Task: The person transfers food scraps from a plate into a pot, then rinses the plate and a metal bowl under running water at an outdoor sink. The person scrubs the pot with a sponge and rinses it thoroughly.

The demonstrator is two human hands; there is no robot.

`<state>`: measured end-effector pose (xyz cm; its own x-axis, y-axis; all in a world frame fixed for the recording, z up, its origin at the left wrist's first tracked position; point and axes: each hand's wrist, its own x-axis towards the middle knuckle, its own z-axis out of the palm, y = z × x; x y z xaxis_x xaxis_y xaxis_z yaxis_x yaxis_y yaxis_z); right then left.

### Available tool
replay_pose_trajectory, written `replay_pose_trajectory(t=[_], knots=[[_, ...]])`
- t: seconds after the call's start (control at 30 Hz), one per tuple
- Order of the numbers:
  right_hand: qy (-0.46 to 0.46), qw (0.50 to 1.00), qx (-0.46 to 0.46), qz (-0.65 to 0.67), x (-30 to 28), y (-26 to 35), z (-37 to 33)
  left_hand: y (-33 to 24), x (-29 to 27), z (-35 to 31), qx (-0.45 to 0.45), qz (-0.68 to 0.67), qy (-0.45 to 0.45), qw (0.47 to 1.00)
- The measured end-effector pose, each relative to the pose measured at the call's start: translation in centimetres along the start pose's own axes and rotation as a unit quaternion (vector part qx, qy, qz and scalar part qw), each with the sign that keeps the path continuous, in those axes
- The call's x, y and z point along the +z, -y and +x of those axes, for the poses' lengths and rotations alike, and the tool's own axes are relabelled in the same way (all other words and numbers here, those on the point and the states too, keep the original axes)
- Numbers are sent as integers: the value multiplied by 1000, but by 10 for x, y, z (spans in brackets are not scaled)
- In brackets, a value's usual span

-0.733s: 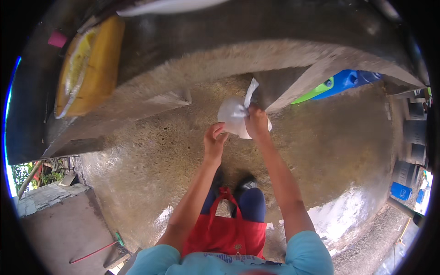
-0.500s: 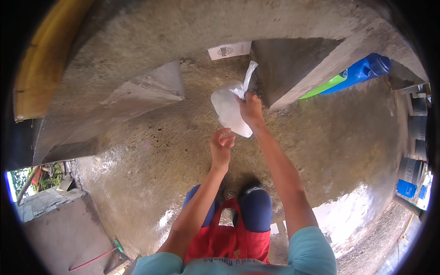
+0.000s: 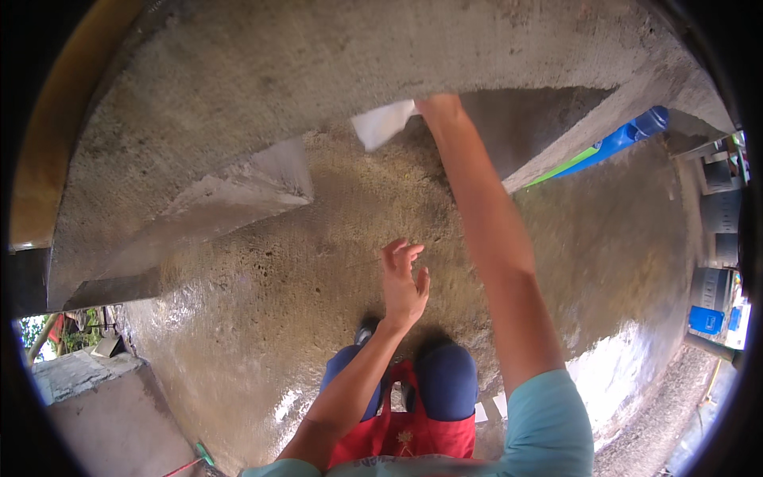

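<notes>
My right hand (image 3: 439,105) reaches far forward, partly hidden by the edge of a concrete slab (image 3: 318,63). It grips a white plastic bag (image 3: 383,125), whose lower part shows just under that edge; the bag's top and my fingertips are out of sight. Nearer to me, my left hand (image 3: 405,286) hovers above the wet concrete floor (image 3: 334,238), empty, with its fingers loosely bent and apart.
Concrete supports stand under the slab, one on the left (image 3: 274,179) and one on the right (image 3: 532,119). A blue and green package (image 3: 612,147) lies beyond the right one. A red bag (image 3: 445,436) rests at my knees. Grey blocks and a blue container (image 3: 706,319) line the far right.
My right hand has carried the plastic bag forward under the slab's edge. My left hand has drawn back slightly toward me, its fingers opening. The white box under the slab is now hidden.
</notes>
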<state>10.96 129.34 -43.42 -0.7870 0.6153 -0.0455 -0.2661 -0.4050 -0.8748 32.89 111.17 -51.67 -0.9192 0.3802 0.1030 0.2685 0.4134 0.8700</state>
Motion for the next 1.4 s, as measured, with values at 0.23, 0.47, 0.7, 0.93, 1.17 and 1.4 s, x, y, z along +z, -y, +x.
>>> replay_pose_trajectory(t=[0.23, 0.47, 0.7, 0.93, 1.17, 1.4], knots=[[2, 998, -43, -46, 13, 34, 53, 5, 11, 10, -9, -36, 44, 998], [21, 998, -44, -39, -4, 28, 59, 1, 22, 12, -6, -32, 47, 998], [51, 999, 2, -9, -40, 9, 31, 1, 47, -15, 20, -19, 98, 995], [29, 990, 135, 2, -96, 49, -152, -38, 27, -43, -53, -35, 178, 982], [-54, 978, 174, -101, -55, 272, -240, -247, -81, 1, 46, -109, 233, 965], [-93, 966, -102, -219, -1, 435, -201, -423, -143, 120, 72, -162, 190, 966]])
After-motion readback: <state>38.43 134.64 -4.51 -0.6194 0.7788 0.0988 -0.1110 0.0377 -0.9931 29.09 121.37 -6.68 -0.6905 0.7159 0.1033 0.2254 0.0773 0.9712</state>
